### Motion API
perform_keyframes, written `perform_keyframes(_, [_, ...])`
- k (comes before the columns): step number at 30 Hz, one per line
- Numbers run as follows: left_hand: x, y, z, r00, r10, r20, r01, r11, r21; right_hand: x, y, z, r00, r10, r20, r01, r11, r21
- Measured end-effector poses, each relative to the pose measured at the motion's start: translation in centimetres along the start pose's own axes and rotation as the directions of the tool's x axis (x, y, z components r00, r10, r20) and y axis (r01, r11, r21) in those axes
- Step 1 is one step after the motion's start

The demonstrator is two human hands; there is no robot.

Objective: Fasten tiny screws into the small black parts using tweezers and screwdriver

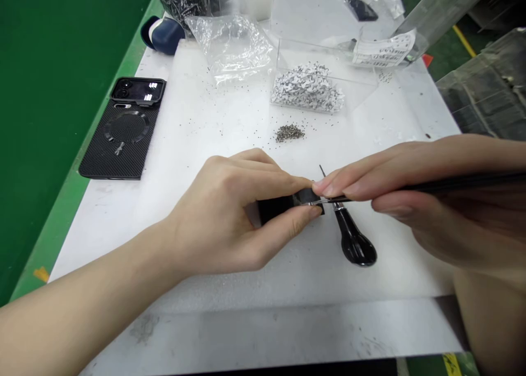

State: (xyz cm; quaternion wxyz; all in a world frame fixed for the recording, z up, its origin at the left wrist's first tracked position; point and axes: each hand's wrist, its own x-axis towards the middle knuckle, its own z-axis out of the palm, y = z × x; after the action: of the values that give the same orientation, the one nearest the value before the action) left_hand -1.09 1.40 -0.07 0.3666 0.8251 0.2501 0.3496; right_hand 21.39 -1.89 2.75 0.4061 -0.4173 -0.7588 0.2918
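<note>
My left hand (240,211) is closed around a small black block-shaped part (275,207), pinching it between thumb and fingers on the white foam sheet (230,294). Thin black tweezers (339,199) are gripped in my right hand (444,206). Their fine metal tips reach the right end of the black part, beside my left thumb tip; a tiny light piece may be at the tips, too small to tell. Under the tweezers lies a small screwdriver (357,239) with a bulbous black handle, its thin shaft pointing away. My fingers hide much of the black part.
Tiny metal screws (290,132) form a pile ahead, with strays around. Behind it, a clear tray (353,94) holds many small white pieces (308,85). A black phone (123,129), dark blue case (166,35) and plastic bag (236,44) lie left; a labelled bag (384,50) lies right.
</note>
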Motion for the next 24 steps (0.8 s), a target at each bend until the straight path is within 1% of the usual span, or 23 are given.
perform_keyframes(2, [-0.09,0.02,0.02,1.0,0.002,-0.001,-0.002,1.0,0.001,0.01,0.13,-0.01,1.0,-0.01,-0.002,0.01,1.0,-0.005])
perform_keyframes(4, [-0.13,0.03,0.04,1.0,0.0,0.0,0.0,1.0,-0.002,-0.08,0.24,-0.11,0.999,-0.027,0.024,0.027,1.0,-0.006])
perform_keyframes(6, [-0.1,0.0,0.05,1.0,-0.001,0.004,0.001,1.0,-0.009,-0.25,0.28,-0.24,0.999,-0.002,0.05,0.003,1.0,-0.013])
perform_keyframes(8, [-0.01,-0.05,0.02,1.0,0.001,0.008,-0.001,1.0,-0.014,-0.43,0.27,-0.35,0.997,0.046,0.056,-0.044,0.999,-0.026])
perform_keyframes(9, [0.03,-0.07,0.0,1.0,0.002,0.009,-0.002,1.0,-0.012,-0.5,0.27,-0.39,0.998,0.048,0.051,-0.046,0.999,-0.028])
perform_keyframes(10, [0.06,-0.08,-0.02,1.0,0.002,0.01,-0.002,1.0,-0.012,-0.53,0.27,-0.44,0.998,0.044,0.047,-0.043,0.999,-0.028])
perform_keyframes(14, [0.07,0.02,-0.06,1.0,-0.012,0.015,0.012,1.0,-0.015,-0.36,0.34,-0.59,0.998,-0.033,0.054,0.034,0.999,-0.012])
perform_keyframes(17, [0.03,0.08,0.01,1.0,-0.004,0.014,0.004,1.0,-0.008,-0.04,0.35,-0.47,0.997,-0.044,0.056,0.044,0.999,-0.007])
perform_keyframes(20, [-0.01,0.05,0.1,1.0,0.011,0.014,-0.011,1.0,0.008,0.14,0.29,-0.23,0.999,-0.033,0.044,0.032,0.999,0.007])
perform_keyframes(24, [-0.08,0.01,0.05,0.999,0.036,0.026,-0.036,0.999,0.006,-0.14,0.37,-0.27,0.999,0.035,0.038,-0.034,0.999,-0.005])
